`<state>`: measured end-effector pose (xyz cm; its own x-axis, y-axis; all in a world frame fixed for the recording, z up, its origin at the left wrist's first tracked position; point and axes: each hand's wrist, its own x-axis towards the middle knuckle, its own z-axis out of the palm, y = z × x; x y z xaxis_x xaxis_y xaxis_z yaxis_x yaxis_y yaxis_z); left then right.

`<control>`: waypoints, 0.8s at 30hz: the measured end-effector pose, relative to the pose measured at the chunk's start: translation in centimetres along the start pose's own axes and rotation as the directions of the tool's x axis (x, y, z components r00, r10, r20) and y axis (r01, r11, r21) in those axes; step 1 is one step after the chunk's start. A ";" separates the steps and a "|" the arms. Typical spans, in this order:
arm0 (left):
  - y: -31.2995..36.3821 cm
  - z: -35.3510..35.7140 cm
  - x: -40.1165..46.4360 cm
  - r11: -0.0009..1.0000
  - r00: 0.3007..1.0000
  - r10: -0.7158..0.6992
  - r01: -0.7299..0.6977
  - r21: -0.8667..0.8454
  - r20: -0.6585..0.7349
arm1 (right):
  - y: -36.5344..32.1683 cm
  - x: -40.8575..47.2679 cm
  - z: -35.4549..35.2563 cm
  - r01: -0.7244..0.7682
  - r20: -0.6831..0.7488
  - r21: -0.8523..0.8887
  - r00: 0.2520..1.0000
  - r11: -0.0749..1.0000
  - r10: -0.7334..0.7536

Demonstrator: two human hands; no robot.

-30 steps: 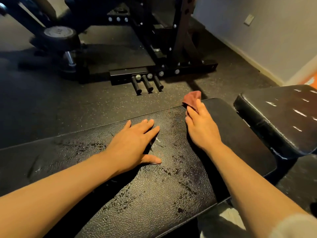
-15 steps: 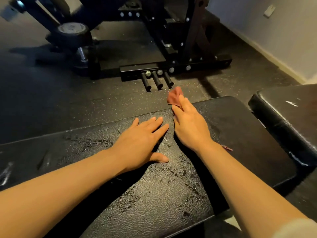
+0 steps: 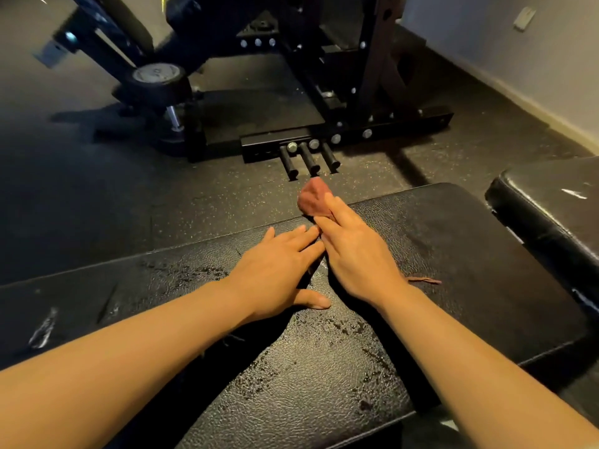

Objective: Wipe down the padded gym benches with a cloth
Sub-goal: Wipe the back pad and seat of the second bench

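A long black padded bench (image 3: 470,254) runs across the view, its textured top speckled with wet marks. My left hand (image 3: 275,270) lies flat on the pad with fingers straight and thumb spread. Beside it, my right hand (image 3: 356,254) presses a reddish-brown cloth (image 3: 312,196) onto the pad with straight fingers. The cloth sticks out past the fingertips at the bench's far edge, and a thin strip shows by the wrist. The fingertips of both hands touch.
A second black pad (image 3: 551,205) with white scuffs sits at the right, a narrow gap away. On the rubber floor beyond stands a black rack (image 3: 340,92) with three short pegs (image 3: 308,160) pointing at the bench. A weight plate (image 3: 155,76) is at the left, a wall (image 3: 518,43) at the right.
My right hand has slid the cloth leftward along the bench's far edge until it meets my left hand's fingers. The left hand has stayed flat in place.
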<state>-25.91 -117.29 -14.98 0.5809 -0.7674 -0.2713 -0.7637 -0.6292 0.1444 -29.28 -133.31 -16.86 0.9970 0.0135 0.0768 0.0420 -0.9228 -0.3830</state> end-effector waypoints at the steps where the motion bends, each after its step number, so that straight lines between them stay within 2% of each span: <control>1: 0.0 -0.1 0.0 1.000 1.000 0.001 -0.001 0.001 0.006 | 0.6 -0.1 -0.5 -0.006 0.016 0.025 1.000 1.000 0.006; 4: -0.1 -0.2 0.1 1.000 1.000 0.002 -0.002 -0.008 0.004 | 3.4 0.1 -1.5 -0.129 -0.039 -0.033 0.991 0.991 0.127; 7: -0.2 0.1 0.0 0.999 1.000 0.004 -0.005 -0.039 -0.024 | 3.0 0.3 -0.8 -0.271 -0.130 -0.058 0.956 0.961 0.262; 9: -0.2 0.2 -0.2 0.998 0.998 0.008 -0.012 -0.067 -0.061 | 0.8 0.3 0.2 -0.232 -0.144 -0.074 0.965 0.970 0.220; 12: -0.1 0.0 -1.1 0.987 0.994 0.020 -0.036 -0.155 -0.105 | -1.0 -0.6 0.9 -0.070 -0.032 -0.083 0.997 0.994 0.067; 14: -0.3 -0.2 -2.4 0.983 0.993 0.014 -0.036 -0.182 -0.120 | 0.1 -1.2 0.0 -0.069 0.016 -0.091 0.997 0.994 0.070; 18: -1.3 -0.1 -5.6 0.984 0.981 0.007 -0.041 -0.174 -0.193 | 0.7 -1.7 -0.5 -0.311 -0.109 -0.036 0.946 0.950 0.306; 19: -1.3 -0.1 -6.3 0.983 0.980 -0.001 -0.036 -0.179 -0.201 | -0.6 -1.6 0.0 -0.321 -0.129 -0.024 0.940 0.947 0.316; 20: -1.3 0.1 -6.8 0.984 0.979 -0.010 -0.026 -0.176 -0.202 | -2.2 -1.6 0.6 -0.283 -0.134 -0.027 0.952 0.959 0.277; 23: -0.6 0.7 -7.5 0.994 0.989 -0.041 0.026 -0.106 -0.145 | -5.4 -2.1 2.3 -0.053 -0.027 -0.030 0.998 0.998 0.053; 24: -0.4 0.9 -7.4 0.996 0.992 -0.049 0.041 -0.077 -0.116 | -5.3 -2.3 2.1 -0.029 -0.002 -0.022 1.000 0.999 0.029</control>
<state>-30.20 -111.21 -13.91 0.6467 -0.7445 -0.1657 -0.7154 -0.6675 0.2065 -31.65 -127.67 -16.93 0.9976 -0.0139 0.0673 0.0116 -0.9309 -0.3652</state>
